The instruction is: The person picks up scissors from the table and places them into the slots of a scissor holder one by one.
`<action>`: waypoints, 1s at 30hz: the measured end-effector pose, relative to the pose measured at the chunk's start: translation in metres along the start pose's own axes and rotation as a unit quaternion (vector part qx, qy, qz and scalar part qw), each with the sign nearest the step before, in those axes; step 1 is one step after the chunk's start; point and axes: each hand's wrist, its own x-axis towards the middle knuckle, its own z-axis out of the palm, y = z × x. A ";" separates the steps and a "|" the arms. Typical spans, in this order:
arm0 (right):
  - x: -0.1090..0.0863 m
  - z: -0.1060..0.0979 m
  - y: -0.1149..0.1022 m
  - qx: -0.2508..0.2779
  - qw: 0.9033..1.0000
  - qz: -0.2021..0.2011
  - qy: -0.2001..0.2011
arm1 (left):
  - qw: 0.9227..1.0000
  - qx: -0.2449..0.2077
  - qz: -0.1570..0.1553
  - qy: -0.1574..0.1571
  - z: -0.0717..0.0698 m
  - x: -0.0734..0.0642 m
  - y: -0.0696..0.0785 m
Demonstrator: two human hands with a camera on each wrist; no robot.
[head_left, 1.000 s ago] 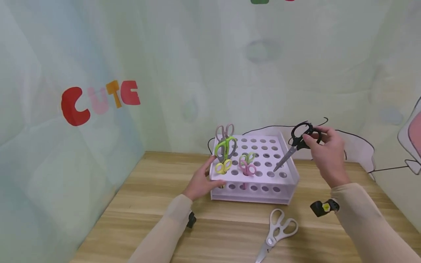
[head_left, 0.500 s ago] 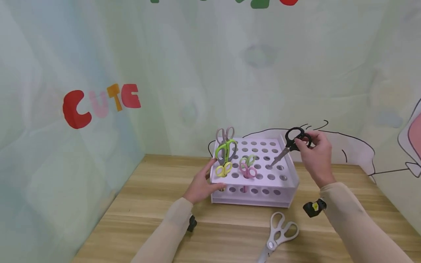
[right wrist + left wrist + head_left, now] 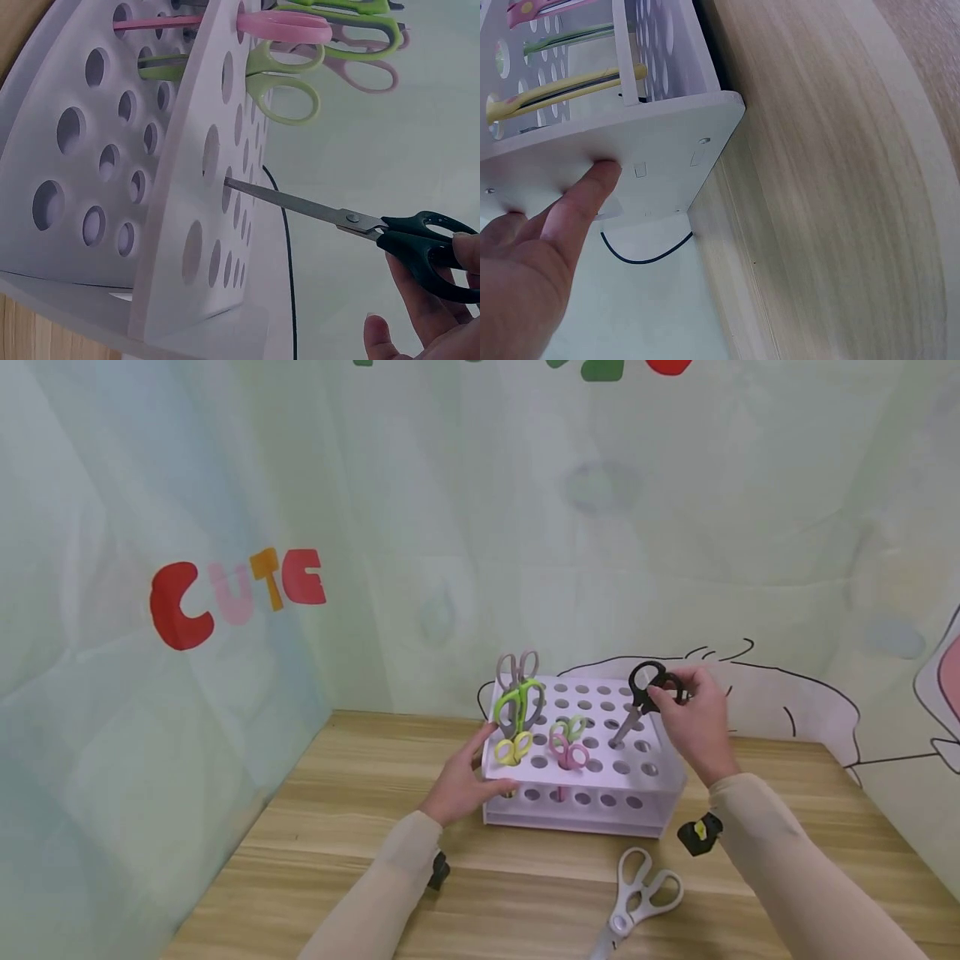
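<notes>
In the head view my right hand point(image 3: 699, 722) pinches black-handled scissors point(image 3: 409, 240) by the handles. They point down and left, the blade tip at one of the holes in the upper shelf of a white rack point(image 3: 570, 825); the right wrist view shows the tip at the hole's edge, most of the blade outside. My left hand point(image 3: 459, 783) rests on the rack's left side, its extended fingers point(image 3: 581, 199) pressed to the side panel. Near it, yellow scissors point(image 3: 562, 91), pink scissors point(image 3: 292, 27), light green scissors point(image 3: 253, 84), green-and-grey scissors and mauve scissors stand in holes.
White-handled scissors point(image 3: 621, 925) lie on the wooden table point(image 3: 337, 827) in front of the rack, their blades cut off by the frame edge. A printed cloth backdrop point(image 3: 450, 527) hangs behind and to the left. The rack's right side panel rises beside the right hand.
My right hand has moved left and slightly down with the black scissors, bringing the tip to a hole farther back. The left hand keeps its place on the rack.
</notes>
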 end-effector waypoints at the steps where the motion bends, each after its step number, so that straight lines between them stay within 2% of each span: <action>1: 0.000 0.002 0.000 -0.002 1.000 -0.003 -0.003 | 1.000 0.002 -0.002 0.000 0.000 0.000 0.000; 6: 0.001 0.007 0.003 -0.008 1.000 -0.007 -0.019 | 1.000 0.000 -0.001 -0.003 0.000 -0.001 0.001; 22: -0.005 0.022 0.018 -0.036 0.997 0.015 -0.072 | 1.000 0.017 0.010 -0.006 0.001 -0.002 0.000; 30: -0.004 0.027 0.022 -0.046 0.997 -0.004 -0.066 | 1.000 0.018 0.010 -0.002 -0.001 -0.001 0.000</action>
